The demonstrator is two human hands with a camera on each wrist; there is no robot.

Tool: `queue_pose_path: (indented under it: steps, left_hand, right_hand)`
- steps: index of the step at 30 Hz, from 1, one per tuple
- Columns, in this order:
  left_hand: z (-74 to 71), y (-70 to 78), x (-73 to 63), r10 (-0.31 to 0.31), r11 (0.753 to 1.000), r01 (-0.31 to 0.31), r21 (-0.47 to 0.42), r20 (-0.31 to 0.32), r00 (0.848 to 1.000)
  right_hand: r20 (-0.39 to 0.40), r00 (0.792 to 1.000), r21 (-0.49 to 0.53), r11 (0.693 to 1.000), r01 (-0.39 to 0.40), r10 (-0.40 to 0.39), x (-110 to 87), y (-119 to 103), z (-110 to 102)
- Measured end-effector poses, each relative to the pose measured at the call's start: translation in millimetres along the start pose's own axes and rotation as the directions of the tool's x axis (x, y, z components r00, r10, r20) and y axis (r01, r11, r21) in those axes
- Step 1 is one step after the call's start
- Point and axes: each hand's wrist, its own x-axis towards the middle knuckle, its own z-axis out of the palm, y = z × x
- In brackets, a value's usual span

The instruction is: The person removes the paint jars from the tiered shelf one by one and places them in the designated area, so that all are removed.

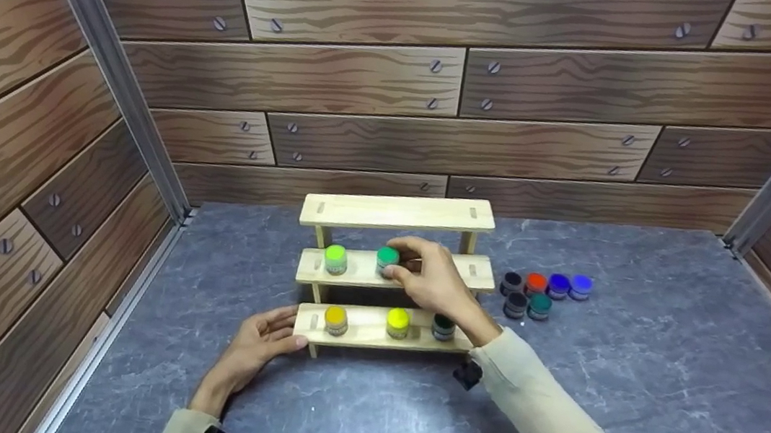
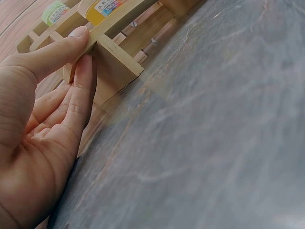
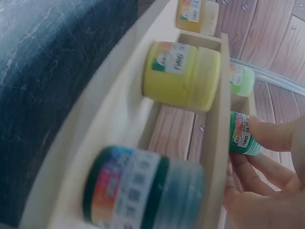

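Observation:
A three-tier wooden rack (image 1: 396,214) stands on the grey marbled table. On its middle shelf my right hand (image 1: 431,276) pinches a green paint jar (image 1: 387,257) between thumb and fingers; the right wrist view shows the same green jar (image 3: 242,133) by its label. Left of it on that shelf is a light green jar (image 1: 335,259). The bottom shelf carries an orange-yellow jar (image 1: 336,320), a yellow jar (image 1: 398,323) and a dark green jar (image 1: 443,327). My left hand (image 1: 258,347) grips the bottom shelf's left end, thumb on top, fingers beneath (image 2: 82,90).
Right of the rack, several jars stand on the table: two blackish ones, a red jar (image 1: 535,284), a dark blue jar (image 1: 558,286), a lighter blue jar (image 1: 580,287) and a teal jar (image 1: 540,307). Wood-patterned walls (image 1: 372,77) enclose the table at the back and sides.

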Motion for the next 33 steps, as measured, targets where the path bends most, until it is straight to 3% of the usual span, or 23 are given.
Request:
queue_pose_path:
  steps: [5, 10, 20, 33]
  left_hand:
    - [0.6, 1.5, -0.8, -0.002, 1.0, 0.002, 0.013, -0.016, 1.0]
    - [-0.5, 1.8, -1.9, -0.001, 1.0, 0.001, 0.019, 0.005, 1.0]
    - [1.7, 0.6, -2.1, -0.009, 0.999, 0.009, 0.031, -0.003, 1.0]
    - [1.1, 9.6, -3.4, -0.06, 0.998, 0.059, 0.019, 0.028, 0.998]
  right_hand:
    - [-0.007, 1.0, -0.008, 1.0, 0.012, -0.012, -6.6, -1, -13]
    - [-0.032, 0.999, -0.032, 0.999, 0.035, -0.036, -13.3, -2, -27]
    - [-0.082, 0.997, -0.059, 0.998, 0.006, -0.01, -27.8, 5, -56]
    - [-0.144, 0.989, -0.094, 0.996, 0.004, -0.017, -42.4, 19, -94]
